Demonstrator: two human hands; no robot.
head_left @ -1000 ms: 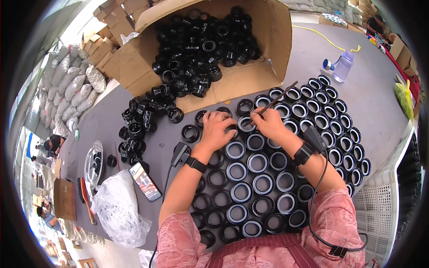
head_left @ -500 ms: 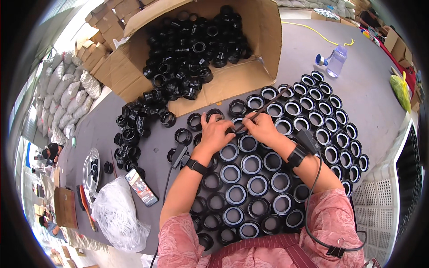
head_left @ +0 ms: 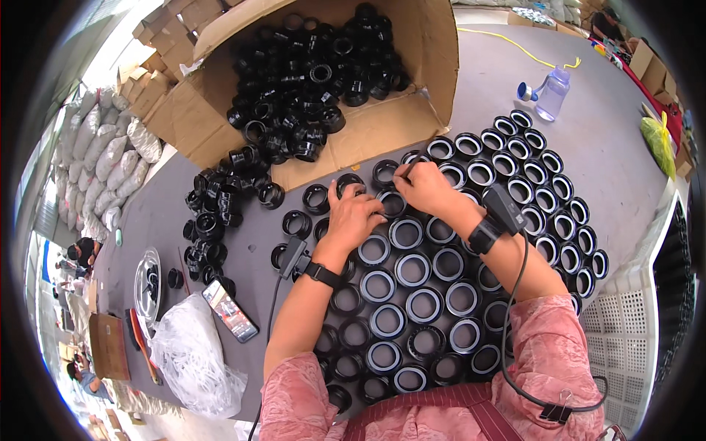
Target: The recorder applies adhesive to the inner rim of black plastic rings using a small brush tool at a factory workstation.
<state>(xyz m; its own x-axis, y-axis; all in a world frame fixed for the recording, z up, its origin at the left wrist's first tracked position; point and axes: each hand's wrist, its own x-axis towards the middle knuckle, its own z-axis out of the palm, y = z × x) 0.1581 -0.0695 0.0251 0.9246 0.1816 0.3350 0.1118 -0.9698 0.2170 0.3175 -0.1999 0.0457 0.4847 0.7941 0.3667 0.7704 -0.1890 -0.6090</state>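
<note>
My left hand [head_left: 353,214] rests over the rows of black rings, its fingers spread. Its fingertips reach a black ring [head_left: 350,181], and the thumb side lies against another black ring [head_left: 393,213]. My right hand [head_left: 432,189] is closed round a thin dark stick [head_left: 418,157], mostly hidden by the hand, above the rings just right of my left hand. Many rings stand upright in rows around both hands. Several, such as a pale-rimmed ring [head_left: 412,270], show a whitish inner band; others nearer the left are all black.
An open cardboard box [head_left: 368,147] spills a heap of black rings [head_left: 294,110] at the far left. Left lie a phone [head_left: 230,311], a plastic bag [head_left: 195,353], a brush [head_left: 143,345] and a metal tray [head_left: 149,283]. A bottle [head_left: 553,94] stands far right, a white crate [head_left: 625,323] near right.
My right hand has moved a little left and up, and less of the stick now shows. My left hand stays nearly in place. The view has shifted slightly.
</note>
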